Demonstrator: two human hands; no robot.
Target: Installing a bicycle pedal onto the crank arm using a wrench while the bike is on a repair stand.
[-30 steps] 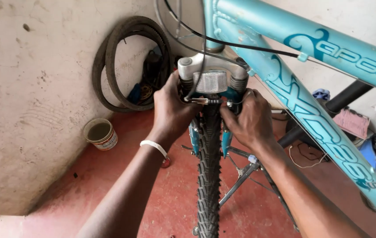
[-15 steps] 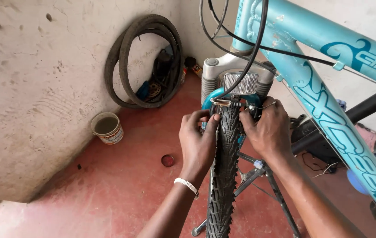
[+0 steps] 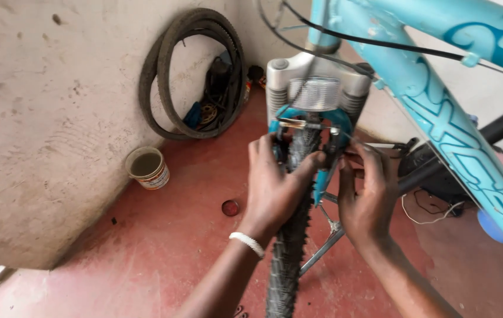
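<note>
Below the fork, both hands (image 3: 275, 182) (image 3: 369, 194) have slid slightly down the tyre (image 3: 290, 247).

light: soft, even daylight | shadows: faint | blur: hands, wheel smeared

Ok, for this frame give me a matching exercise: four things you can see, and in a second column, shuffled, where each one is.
Things:
1. left hand
2. right hand
3. spare tyres
4. tin can

Places:
A. on the red floor at the foot of the wall
B. leaning in the corner against the wall
C. on the left side of the front tyre, at the brake arm
D. on the right side of the front tyre, fingers at the brake arm

Pairs: 1-C, 2-D, 3-B, 4-A
</note>
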